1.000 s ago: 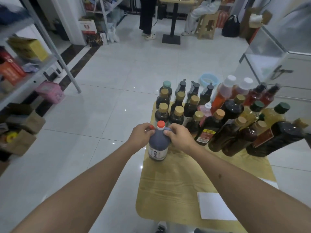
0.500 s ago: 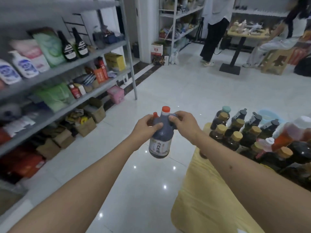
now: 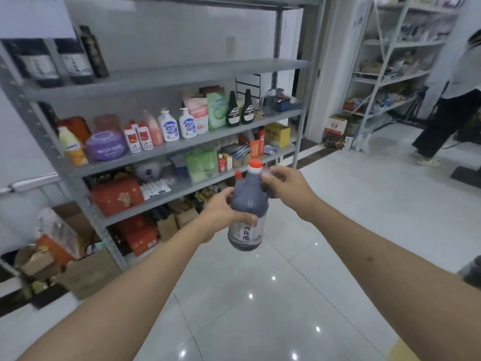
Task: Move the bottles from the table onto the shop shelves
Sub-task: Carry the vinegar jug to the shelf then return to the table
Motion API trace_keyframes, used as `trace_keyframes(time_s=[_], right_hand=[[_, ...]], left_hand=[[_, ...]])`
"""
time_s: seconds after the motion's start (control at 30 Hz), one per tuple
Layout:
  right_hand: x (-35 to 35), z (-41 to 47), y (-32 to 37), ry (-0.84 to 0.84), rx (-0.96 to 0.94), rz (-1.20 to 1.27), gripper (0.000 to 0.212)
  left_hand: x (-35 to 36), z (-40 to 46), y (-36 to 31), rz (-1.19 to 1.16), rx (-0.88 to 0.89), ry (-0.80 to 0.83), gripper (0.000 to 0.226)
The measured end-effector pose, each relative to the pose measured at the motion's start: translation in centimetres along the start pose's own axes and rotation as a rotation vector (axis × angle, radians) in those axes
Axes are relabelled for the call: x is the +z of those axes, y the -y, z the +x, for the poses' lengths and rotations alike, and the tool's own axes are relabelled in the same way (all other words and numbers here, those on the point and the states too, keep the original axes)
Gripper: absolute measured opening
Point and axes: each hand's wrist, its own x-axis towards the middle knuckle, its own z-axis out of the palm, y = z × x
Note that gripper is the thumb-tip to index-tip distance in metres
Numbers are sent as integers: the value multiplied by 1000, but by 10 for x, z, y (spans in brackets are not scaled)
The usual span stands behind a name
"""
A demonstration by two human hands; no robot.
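I held the dark bottle (image 3: 247, 207) upright in the air in front of the grey shelves (image 3: 166, 76), my left hand (image 3: 223, 212) wrapped round its body and my right hand (image 3: 286, 183) gripping its shoulder just below the red cap (image 3: 255, 163).

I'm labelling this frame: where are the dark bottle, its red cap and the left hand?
dark bottle (image 3: 247, 204), head view, dark shoulder.
red cap (image 3: 255, 162), head view, cap side.
left hand (image 3: 221, 212), head view, back of hand.
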Motion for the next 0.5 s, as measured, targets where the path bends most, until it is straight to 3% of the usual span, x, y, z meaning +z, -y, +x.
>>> trace_keyframes(time_s=[0.13,0.27,0.33,0.5], right_hand=[[53,31,23,100,56,162,31],[95,50,26,403,164,147,88],[113,62,27,482,174,177,105],[153,101,42,563,110,106,97]], left_hand=[[-62,-7,5,-67,46,-133,69],[-112,-7,3,-129,122,-276,66],[-135,-2,1,-82,134,-325,74],[-180,24,3,-59,137,-421,80]])
